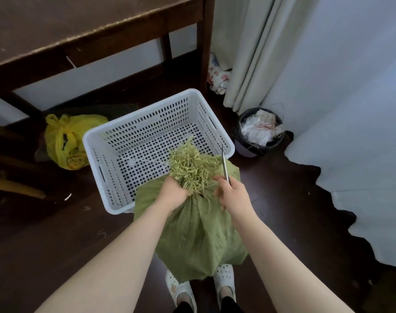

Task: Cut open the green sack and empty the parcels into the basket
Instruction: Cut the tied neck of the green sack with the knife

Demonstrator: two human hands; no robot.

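A green woven sack stands on the dark floor in front of my feet, its top tied and frayed into loose green strands. My left hand grips the sack's neck just under the frayed top. To the right of the neck, my right hand holds thin metal scissors, blades pointing up and away. A white perforated plastic basket sits just beyond the sack and holds nothing. The parcels are hidden inside the sack.
A dark wooden table stands behind the basket. A yellow plastic bag lies to its left. A small black-lined bin with rubbish sits at right, next to a curtain and a pale blue cloth.
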